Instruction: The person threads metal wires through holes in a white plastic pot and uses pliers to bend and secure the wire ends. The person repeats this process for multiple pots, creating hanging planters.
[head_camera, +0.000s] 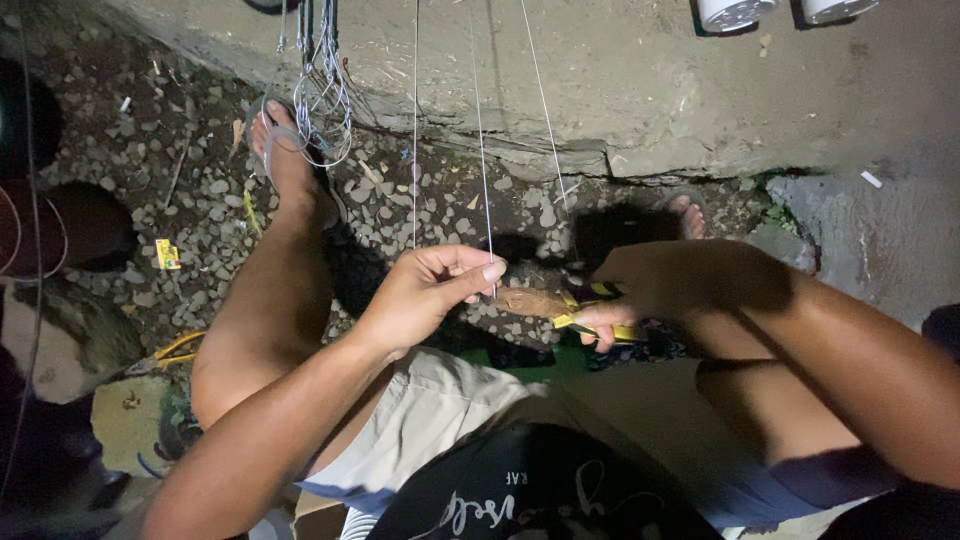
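Observation:
My left hand (432, 292) pinches a thin steel wire (482, 160) between thumb and forefinger; the wire runs up and away out of the top of the view. My right hand (640, 295) grips yellow-and-black handled pliers (590, 322), whose rusty jaws (528, 301) point left and meet the wire just under my left fingertips. Two more thin wires (545, 105) stretch up beside it. I sit with bare legs and light shorts, my left foot (285, 160) in a sandal on the gravel.
A bundle of wire loops (322, 95) hangs near my left foot. Gravel ground (190, 200) meets a concrete ledge (600, 90). Two white round objects (735, 12) stand at the top right. A yellow-handled tool (178, 348) lies by my left knee.

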